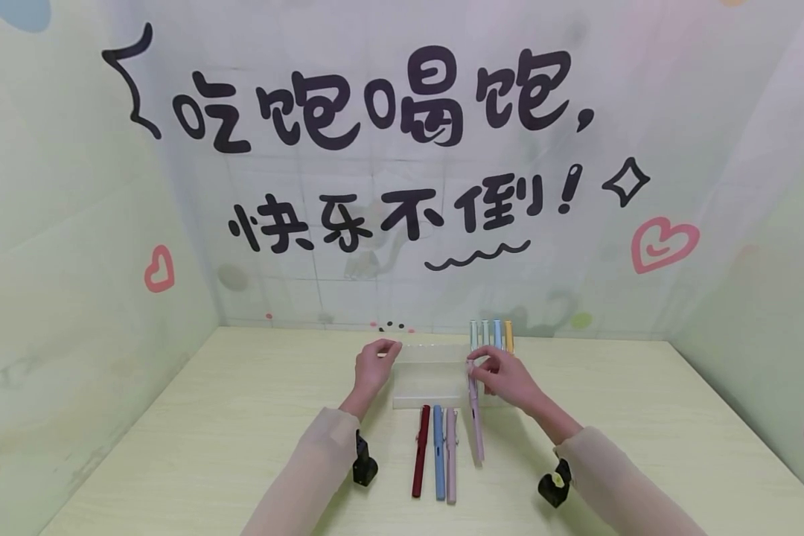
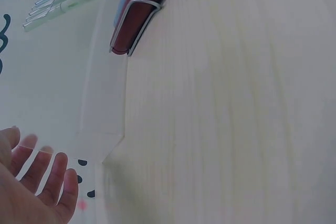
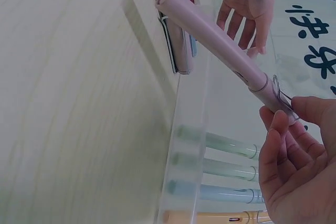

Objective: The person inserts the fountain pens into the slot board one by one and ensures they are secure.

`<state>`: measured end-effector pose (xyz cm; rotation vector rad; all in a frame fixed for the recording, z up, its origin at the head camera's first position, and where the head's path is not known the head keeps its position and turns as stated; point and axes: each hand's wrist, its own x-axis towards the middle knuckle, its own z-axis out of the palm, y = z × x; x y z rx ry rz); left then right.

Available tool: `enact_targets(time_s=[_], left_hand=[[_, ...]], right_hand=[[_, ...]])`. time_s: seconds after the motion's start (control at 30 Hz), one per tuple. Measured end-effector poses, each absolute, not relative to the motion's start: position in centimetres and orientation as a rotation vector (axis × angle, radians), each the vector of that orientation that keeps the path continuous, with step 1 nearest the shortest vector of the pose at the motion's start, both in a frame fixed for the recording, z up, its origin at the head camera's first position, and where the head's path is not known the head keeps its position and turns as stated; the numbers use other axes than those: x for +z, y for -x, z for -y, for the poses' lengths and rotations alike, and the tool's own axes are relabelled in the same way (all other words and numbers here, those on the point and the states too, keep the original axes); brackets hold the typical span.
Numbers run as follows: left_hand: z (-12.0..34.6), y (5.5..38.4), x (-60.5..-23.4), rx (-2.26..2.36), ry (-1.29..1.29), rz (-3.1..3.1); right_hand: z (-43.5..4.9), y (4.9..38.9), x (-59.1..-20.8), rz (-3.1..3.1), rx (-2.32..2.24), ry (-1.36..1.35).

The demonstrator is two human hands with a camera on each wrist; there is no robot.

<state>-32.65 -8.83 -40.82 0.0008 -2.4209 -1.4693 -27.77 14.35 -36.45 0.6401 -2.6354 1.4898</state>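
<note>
A clear pen stand stands at the back of the table. My left hand holds its upper left corner, the thumb on one side of the clear edge and fingers behind it in the left wrist view. My right hand pinches a pale pink pen near its clip end, the other end slanting down toward the front, over the stand's front. Two pale green pens, a light blue pen and an orange pen lie in the stand's right part.
In front of the stand lie a dark red pen, a blue pen and another pink pen, side by side on the wooden table. A printed backdrop rises behind the table, with side walls left and right.
</note>
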Motion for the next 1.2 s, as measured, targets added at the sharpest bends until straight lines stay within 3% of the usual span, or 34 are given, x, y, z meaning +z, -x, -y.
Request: enact_targets(time_s=[0.5, 0.9, 1.2], left_hand=[[8.8, 32.7, -40.8, -1.473, -0.014, 2.428], [8.8, 32.8, -40.9, -1.468, 0.001, 2.427], [8.8, 32.8, -41.0, -1.486, -0.014, 2.424]], right_hand=[[-15.3, 30.8, -36.4, 2.577, 1.509, -0.594], [-14.3, 29.0, -31.9, 2.497, 1.532, -0.633], [-14.5, 32.0, -33.4, 2.458, 1.531, -0.551]])
